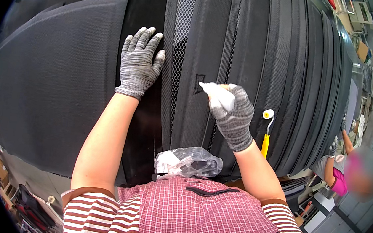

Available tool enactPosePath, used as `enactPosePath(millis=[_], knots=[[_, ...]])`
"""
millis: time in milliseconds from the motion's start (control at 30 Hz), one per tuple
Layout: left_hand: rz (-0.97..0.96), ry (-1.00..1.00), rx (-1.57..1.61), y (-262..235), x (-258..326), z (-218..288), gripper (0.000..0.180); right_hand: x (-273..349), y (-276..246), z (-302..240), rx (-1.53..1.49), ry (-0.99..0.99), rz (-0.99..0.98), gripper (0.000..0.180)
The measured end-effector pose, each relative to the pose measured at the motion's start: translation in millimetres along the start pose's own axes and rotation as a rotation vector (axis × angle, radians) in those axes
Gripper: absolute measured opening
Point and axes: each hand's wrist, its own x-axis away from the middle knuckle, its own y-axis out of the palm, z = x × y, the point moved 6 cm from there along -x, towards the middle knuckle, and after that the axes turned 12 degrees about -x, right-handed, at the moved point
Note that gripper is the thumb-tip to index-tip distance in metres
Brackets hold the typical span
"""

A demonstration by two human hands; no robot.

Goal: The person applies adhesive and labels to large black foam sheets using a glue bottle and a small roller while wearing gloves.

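At the far left, a large curved panel of dark grey foam-like material point(57, 83) is lying across the work surface, its face matte and finely grained. Just to its right, the left hand point(140, 63), wearing a grey marled knit glove, is pressing flat with fingers spread on a smooth, glossy black sheet point(137, 120), gripping nothing. Next to that hand, a narrow strip of black diamond-pattern mesh point(183, 24) is running from top to bottom, bordered by long ribbed black fabric bands point(267, 56) that are fanning out toward the right. Low in the centre, a crumpled clear plastic bag point(188, 162) is resting against the person's red checked apron. The right hand point(232, 115), in a matching glove, is closing firmly around a small white bottle point(216, 94), whose tip is pointing left and touching the band beside a small angular mark. Further right, a small paint roller point(266, 130) with a white foam head and yellow handle is lying on the bands. At the far right edge, another person in a pink top is reaching toward the stacked material.
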Motion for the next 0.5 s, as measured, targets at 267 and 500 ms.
enactPosePath(millis=[267, 500], knots=[[0.011, 0.004, -0.006, -3, 0, 1, 0.044, 10, 1, 0, -0.085, 0.103, -0.021, 0.026], [0.023, 0.006, -0.019, 0, 0, 0, 0.044, 5, 4, 1, 0.047, 0.018, -0.064, 0.025]])
